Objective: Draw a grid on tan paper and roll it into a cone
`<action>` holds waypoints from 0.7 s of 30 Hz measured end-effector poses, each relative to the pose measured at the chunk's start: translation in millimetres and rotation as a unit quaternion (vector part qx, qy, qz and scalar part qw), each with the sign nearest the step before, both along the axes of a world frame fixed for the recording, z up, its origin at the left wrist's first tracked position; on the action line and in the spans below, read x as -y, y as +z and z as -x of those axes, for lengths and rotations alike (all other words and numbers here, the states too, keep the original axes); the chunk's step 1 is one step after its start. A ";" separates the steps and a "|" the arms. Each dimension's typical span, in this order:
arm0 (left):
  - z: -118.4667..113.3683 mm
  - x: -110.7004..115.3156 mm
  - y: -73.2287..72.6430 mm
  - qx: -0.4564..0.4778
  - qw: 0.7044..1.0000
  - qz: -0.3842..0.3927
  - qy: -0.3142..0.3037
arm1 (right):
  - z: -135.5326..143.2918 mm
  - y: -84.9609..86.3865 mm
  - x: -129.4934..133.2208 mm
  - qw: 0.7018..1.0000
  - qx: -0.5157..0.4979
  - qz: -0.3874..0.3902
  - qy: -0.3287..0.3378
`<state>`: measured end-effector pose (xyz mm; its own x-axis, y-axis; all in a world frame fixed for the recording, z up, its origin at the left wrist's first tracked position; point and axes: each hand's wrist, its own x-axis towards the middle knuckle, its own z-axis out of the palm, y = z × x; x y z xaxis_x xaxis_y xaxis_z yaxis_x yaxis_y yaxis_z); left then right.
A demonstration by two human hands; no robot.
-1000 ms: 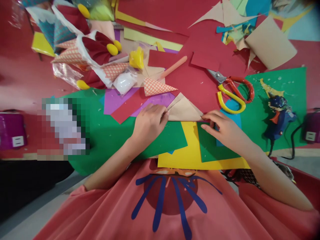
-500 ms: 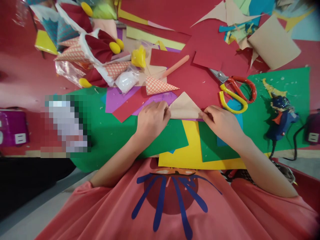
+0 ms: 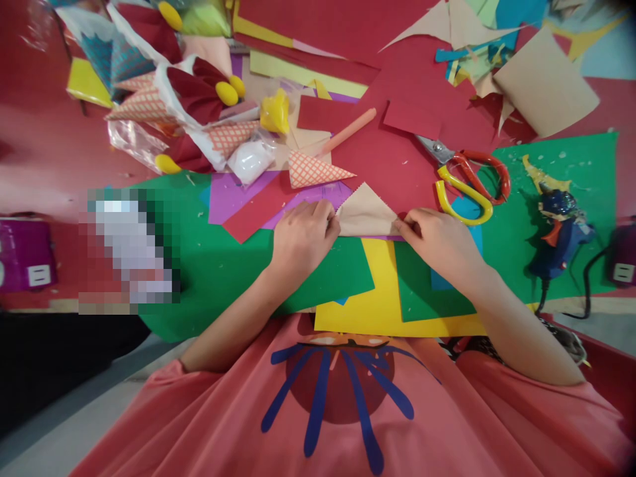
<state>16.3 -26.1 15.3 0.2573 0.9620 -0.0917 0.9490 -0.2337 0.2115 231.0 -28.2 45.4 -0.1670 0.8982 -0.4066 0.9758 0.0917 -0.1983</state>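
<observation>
Between my hands lies a beige foam sheet (image 3: 366,213), a triangle with its point away from me and zigzag-cut slanting edges. My left hand (image 3: 304,235) pinches its left corner. The right corner is between the thumb and curled fingers of my right hand (image 3: 437,240). Its straight near side runs from hand to hand, over a strip of purple sheet. Just beyond it rests a checked orange-and-white cone (image 3: 318,170), with a peach-coloured stick (image 3: 352,129) behind. Scissors (image 3: 462,175) with red and yellow handles lie past my right hand.
A blue glue gun (image 3: 559,238) with a cord lies on the right of the green sheet (image 3: 209,265). Red, white and checked cone pieces (image 3: 193,99) crowd the far left. Beige scraps (image 3: 546,83) are at the far right. A blurred-out object (image 3: 134,245) sits at left.
Almost nothing differs. Both hands stay at the corners of the beige sheet, and the right fingertips have shifted very slightly to the left.
</observation>
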 end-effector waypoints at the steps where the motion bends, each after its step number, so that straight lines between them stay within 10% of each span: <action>1: -0.1 0.1 -0.6 -0.003 1.000 -0.004 -0.001 | 0.2 0.1 -0.2 1.000 0.001 -0.002 0.001; 5: 2.0 -0.8 -0.4 -0.010 0.999 -0.037 -0.022 | 0.4 -0.1 -0.7 1.000 0.005 -0.010 0.009; 11: 4.1 -5.6 -4.7 0.082 0.946 -0.047 -0.310 | -2.2 -5.1 1.4 0.998 -0.002 -0.048 0.030; 21: -5.5 -3.6 -16.9 0.062 0.961 -0.045 -0.266 | -3.7 -6.9 3.5 0.997 -0.018 -0.064 0.028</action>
